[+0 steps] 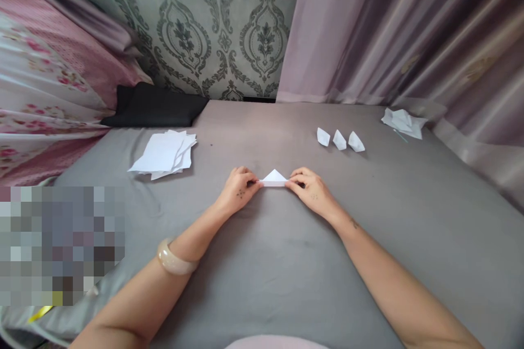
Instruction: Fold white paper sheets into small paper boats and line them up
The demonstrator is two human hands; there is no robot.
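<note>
A small folded white paper [274, 178], shaped like a triangle with a flat band along its lower edge, is stretched between my two hands just above or on the grey sheet. My left hand [241, 188] pinches its left end between thumb and fingers. At the right end, my right hand [309, 188] has the same kind of pinch. Beyond my right hand, three folded paper boats [339, 140] stand in a row. A stack of loose white paper sheets [164, 151] lies past my left hand.
The grey sheet [262, 272] covers the surface. At the far right rests a pile of white papers [404, 122] beside a thin greenish stick. Folded black cloth [155, 104] lies at the back left. Curtains [368, 27] hang on both sides, and a blurred patch hides the lower left.
</note>
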